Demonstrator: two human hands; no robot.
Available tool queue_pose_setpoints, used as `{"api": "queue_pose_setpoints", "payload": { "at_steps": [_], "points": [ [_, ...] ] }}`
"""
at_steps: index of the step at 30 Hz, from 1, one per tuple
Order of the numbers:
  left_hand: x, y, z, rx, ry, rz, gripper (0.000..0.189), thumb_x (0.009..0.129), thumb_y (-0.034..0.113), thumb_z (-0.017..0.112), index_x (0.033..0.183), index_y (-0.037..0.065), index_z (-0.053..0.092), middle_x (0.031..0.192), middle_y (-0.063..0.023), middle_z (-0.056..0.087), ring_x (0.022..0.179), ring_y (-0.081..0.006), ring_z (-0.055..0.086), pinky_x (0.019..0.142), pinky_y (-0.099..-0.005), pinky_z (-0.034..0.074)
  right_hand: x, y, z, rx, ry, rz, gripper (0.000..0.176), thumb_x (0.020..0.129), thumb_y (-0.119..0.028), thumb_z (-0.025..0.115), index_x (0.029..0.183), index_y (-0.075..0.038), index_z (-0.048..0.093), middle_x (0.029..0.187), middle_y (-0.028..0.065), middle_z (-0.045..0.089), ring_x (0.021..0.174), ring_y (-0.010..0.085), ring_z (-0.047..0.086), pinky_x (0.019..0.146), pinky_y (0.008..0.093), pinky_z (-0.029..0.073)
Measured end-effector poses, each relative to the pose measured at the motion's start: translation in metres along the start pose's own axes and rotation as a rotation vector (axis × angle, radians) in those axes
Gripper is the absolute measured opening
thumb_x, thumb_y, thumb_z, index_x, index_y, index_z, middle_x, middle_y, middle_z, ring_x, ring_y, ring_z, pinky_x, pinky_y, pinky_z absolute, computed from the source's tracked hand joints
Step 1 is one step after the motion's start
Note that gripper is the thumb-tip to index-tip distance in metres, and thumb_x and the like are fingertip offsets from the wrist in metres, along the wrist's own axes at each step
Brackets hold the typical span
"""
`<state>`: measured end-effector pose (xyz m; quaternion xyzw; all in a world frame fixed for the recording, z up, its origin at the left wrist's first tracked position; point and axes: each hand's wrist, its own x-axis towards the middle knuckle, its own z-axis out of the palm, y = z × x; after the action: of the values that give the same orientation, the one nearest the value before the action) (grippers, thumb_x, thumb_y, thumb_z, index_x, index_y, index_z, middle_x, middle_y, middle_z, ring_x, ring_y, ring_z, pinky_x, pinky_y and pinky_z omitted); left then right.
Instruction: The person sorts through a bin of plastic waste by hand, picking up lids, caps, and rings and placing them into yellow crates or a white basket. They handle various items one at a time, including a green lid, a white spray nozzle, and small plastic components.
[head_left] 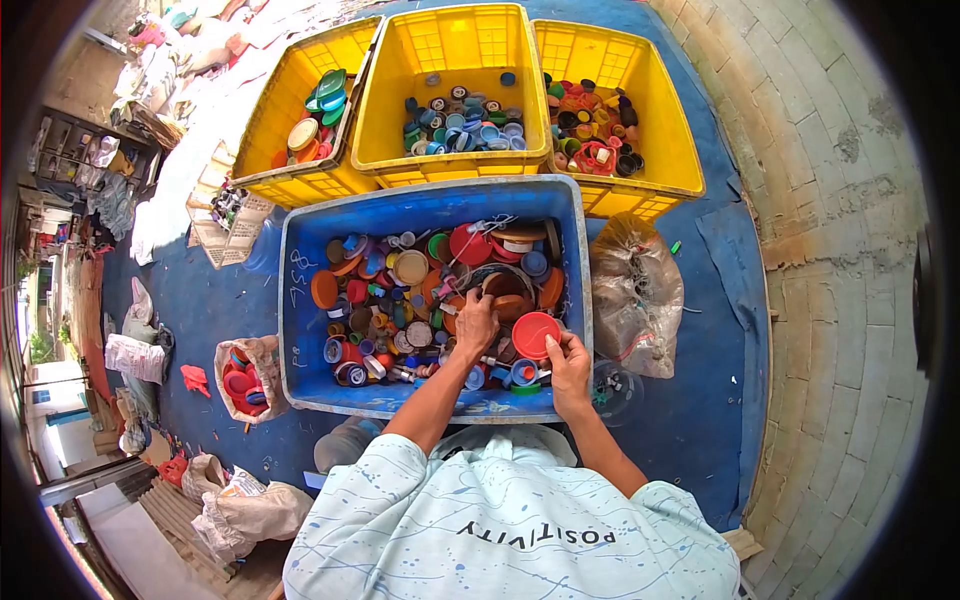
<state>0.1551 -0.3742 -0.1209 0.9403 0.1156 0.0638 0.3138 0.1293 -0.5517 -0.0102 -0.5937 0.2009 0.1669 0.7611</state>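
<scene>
A blue crate [430,200] in front of me holds a heap of mixed plastic caps and lids [410,265]. My right hand [570,370] grips a round red lid [535,335] by its edge, above the crate's near right part. Deeper in the heap, my left hand [477,325] reaches down with its fingers curled in among the caps, beside a brown lid [508,306]. Whatever those fingertips hold is hidden from view.
Behind the crate stand three yellow crates: lids in the left one [262,165], blue caps in the middle one [400,80], red and dark caps in the right one [640,60]. A sack of lids [262,350] lies left, a plastic bag [640,300] right, near a wall [830,250].
</scene>
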Motion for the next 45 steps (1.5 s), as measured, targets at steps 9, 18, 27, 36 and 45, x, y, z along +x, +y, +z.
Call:
{"api": "queue_pose_setpoints", "payload": {
  "at_steps": [9, 18, 27, 36, 45],
  "points": [
    [-0.008, 0.001, -0.039, -0.168, -0.119, -0.191, 0.024, 0.078, 0.016, 0.064, 0.095, 0.002, 0.055, 0.081, -0.0245, 0.064, 0.081, -0.0428, 0.063, 0.072, -0.0486, 0.049, 0.011, 0.001, 0.004, 0.053, -0.067, 0.022, 0.017, 0.09, -0.016, 0.063, 0.099, -0.004, 0.056, 0.075, 0.0005, 0.06, 0.059, 0.0056, 0.052, 0.055, 0.0196, 0.042],
    [-0.08, -0.028, -0.135, -0.791, 0.263, -0.478, 0.03, 0.088, 0.023, 0.065, 0.099, 0.0, 0.05, 0.086, -0.0105, 0.063, 0.069, -0.02, 0.062, 0.064, -0.0319, 0.05, 0.027, -0.016, 0.07, -0.02, -0.317, -0.001, 0.012, 0.09, -0.014, 0.063, 0.096, -0.007, 0.054, 0.078, 0.0006, 0.062, 0.06, 0.0068, 0.055, 0.057, 0.019, 0.045],
    [-0.235, -0.082, -0.254, -1.622, 0.448, -0.634, 0.033, 0.092, 0.027, 0.061, 0.116, 0.006, 0.049, 0.099, -0.0062, 0.062, 0.084, -0.0134, 0.064, 0.076, -0.0297, 0.054, -0.051, 0.054, 0.19, -0.099, -0.527, 0.054, 0.012, 0.09, -0.012, 0.062, 0.097, -0.006, 0.055, 0.083, 0.0024, 0.063, 0.066, 0.0082, 0.056, 0.062, 0.022, 0.047],
    [-0.4, -0.206, -0.333, -1.733, 0.681, -0.815, 0.033, 0.09, 0.026, 0.063, 0.113, 0.008, 0.047, 0.097, -0.0065, 0.063, 0.086, -0.0154, 0.064, 0.073, -0.0288, 0.051, -0.209, 0.197, 0.327, -0.213, -0.737, 0.229, 0.013, 0.09, -0.013, 0.062, 0.099, -0.007, 0.053, 0.081, 0.0017, 0.062, 0.065, 0.009, 0.057, 0.059, 0.0221, 0.044],
    [-0.446, -0.307, -0.402, -1.741, 0.916, -0.833, 0.035, 0.087, 0.015, 0.065, 0.115, 0.009, 0.046, 0.101, -0.0087, 0.065, 0.087, -0.0178, 0.066, 0.073, -0.0307, 0.051, -0.251, 0.244, 0.403, -0.358, -0.792, 0.313, 0.016, 0.09, -0.011, 0.061, 0.101, -0.004, 0.052, 0.081, 0.0039, 0.061, 0.065, 0.01, 0.057, 0.057, 0.0229, 0.044]
  ]
}}
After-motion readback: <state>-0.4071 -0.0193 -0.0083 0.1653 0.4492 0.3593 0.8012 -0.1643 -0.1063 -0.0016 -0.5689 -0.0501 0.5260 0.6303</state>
